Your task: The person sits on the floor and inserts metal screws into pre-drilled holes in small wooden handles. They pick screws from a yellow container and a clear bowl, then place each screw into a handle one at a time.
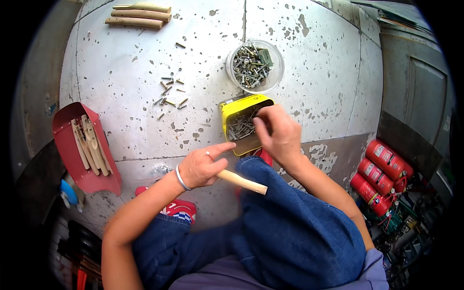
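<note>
My left hand (pixel 204 166) grips a pale wooden handle (pixel 244 183) that lies across my knee, the index finger stretched out toward a yellow tin (pixel 232 107). The tin stands tilted on the floor and holds several grey screws. My right hand (pixel 276 131) reaches into the tin from the right, fingertips pinched among the screws; what they pinch is hidden. Behind the tin stands a round clear tub (pixel 254 66) full of mixed screws and bolts.
Loose screws (pixel 170 93) lie scattered on the spotted grey floor to the left of the tin. A red scoop tray (pixel 82 150) with wooden handles lies at left. More wooden pieces (pixel 139 14) lie at the top. Red canisters (pixel 382 176) are stacked at right.
</note>
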### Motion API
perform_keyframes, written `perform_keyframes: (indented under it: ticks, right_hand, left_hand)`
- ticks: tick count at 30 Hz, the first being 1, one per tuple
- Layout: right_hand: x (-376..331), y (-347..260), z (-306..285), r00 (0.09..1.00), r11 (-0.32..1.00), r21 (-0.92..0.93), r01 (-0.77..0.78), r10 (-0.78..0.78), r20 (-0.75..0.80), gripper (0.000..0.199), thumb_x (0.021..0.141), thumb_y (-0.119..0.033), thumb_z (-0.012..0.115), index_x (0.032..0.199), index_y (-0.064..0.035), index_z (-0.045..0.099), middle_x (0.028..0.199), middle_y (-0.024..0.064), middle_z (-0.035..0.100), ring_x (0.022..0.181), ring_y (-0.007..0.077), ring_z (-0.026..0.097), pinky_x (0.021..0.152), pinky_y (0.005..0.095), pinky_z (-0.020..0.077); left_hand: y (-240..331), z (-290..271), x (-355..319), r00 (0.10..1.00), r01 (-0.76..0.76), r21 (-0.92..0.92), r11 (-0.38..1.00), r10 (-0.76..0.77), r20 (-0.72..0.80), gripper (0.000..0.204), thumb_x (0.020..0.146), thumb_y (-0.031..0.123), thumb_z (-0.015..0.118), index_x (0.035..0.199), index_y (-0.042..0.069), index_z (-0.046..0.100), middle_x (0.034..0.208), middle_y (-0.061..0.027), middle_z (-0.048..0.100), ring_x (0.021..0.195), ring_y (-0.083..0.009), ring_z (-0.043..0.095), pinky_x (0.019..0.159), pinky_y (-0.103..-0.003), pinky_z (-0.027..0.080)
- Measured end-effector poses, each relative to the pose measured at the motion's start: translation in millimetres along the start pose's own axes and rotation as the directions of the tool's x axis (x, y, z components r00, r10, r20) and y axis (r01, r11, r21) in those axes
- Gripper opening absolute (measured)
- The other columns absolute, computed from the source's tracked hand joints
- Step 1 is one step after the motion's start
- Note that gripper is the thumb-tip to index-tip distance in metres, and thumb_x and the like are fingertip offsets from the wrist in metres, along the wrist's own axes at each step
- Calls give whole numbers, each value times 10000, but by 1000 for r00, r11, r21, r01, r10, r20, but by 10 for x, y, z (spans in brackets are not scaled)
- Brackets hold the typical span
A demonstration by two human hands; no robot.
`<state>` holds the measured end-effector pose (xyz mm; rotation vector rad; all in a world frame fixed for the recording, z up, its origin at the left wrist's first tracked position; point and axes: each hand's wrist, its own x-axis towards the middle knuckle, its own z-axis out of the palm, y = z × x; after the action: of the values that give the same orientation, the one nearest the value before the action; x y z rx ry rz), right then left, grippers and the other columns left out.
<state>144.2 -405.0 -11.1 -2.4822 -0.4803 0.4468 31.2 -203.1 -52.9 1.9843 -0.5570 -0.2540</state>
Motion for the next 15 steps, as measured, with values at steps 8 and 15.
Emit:
perform_keyframes:
  ticks: [8,15]
  right_hand:
    - [515,476,-378,978,970,-230,82,-33,208,194,865,-193,597,783,-17,580,717,141,612,636,328,605,571,399,469]
    - [1517,232,-266,907,864,-278,420,-405,112,232,863,-276,595,726,-88,607,708,76,630,680,286,632,584,389,494]
  left_hand:
    - [-37,-24,293,999,2,98,995,2,-41,226,572,2,625,774,50,537,1177,-136,582,841,-292,651,630,-351,554]
    - [-33,-111,645,976,102,82,991,-84,-199,217,585,-20,633,788,34,577,1241,-164,536,866,-306,653,653,-357,558]
